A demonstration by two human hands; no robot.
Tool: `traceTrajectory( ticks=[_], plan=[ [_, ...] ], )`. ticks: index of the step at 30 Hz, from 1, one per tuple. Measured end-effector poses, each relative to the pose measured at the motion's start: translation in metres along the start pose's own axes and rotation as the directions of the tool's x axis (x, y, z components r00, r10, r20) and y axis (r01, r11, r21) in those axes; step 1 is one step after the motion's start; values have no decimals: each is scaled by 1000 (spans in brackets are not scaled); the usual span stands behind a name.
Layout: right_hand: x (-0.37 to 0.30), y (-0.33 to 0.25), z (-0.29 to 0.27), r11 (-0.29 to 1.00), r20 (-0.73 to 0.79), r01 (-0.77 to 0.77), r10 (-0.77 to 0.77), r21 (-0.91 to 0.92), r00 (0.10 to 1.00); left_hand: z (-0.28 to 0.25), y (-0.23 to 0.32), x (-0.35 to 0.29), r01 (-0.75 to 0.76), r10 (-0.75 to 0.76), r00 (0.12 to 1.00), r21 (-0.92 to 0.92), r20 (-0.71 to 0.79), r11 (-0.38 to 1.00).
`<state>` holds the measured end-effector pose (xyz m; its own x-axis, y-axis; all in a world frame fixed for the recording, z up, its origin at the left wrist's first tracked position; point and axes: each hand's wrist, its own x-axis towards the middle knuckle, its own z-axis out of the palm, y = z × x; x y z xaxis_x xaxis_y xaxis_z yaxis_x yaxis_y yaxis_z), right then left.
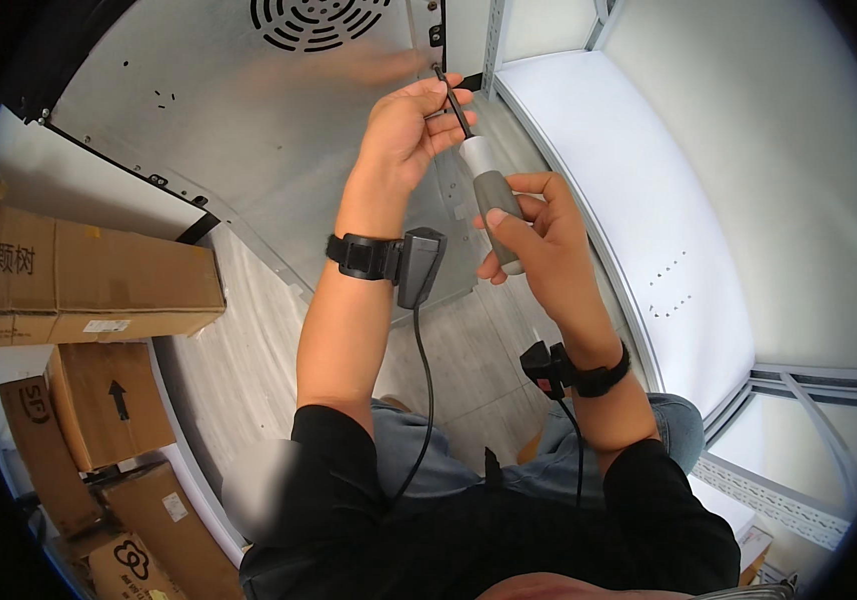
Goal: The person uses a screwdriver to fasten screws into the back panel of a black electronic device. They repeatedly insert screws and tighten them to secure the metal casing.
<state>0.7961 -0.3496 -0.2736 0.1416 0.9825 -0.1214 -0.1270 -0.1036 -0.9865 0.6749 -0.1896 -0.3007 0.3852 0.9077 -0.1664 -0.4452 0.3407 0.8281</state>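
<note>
My right hand [534,235] grips the grey and white handle of a screwdriver [490,190]. Its dark shaft runs up and left to a grey metal panel [249,120]. My left hand [411,125] pinches the shaft near its tip, right against the panel's edge. The tip itself is hidden by my fingers. Both wrists wear black straps with small devices and cables.
A round vent grille [317,20] sits at the top of the panel. A white panel [639,200] lies to the right. Several cardboard boxes [89,280] are stacked at the left. A perforated metal rail [769,490] runs at the lower right.
</note>
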Motion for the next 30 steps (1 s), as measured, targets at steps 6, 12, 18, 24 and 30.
traceTrajectory(
  ticks=[6,12,18,24,30],
  plan=[
    [1,-7,-9,992,81,-110,114,-61,990,2,-4,1,-16,14,998,-24,-56,1000],
    [3,23,-6,795,-25,236,-301,-558,953,4,-10,2,-50,48,995,-30,-89,998],
    [0,-4,-5,996,-76,-67,63,-51,995,1,-1,-2,32,-23,995,-90,93,995],
    [3,1,-15,966,138,-144,116,214,984,2,-8,1,-24,29,998,-103,55,994],
    [0,22,-5,821,-52,290,-360,-491,931,8,-15,7,-51,50,998,-18,-34,999]
  ],
)
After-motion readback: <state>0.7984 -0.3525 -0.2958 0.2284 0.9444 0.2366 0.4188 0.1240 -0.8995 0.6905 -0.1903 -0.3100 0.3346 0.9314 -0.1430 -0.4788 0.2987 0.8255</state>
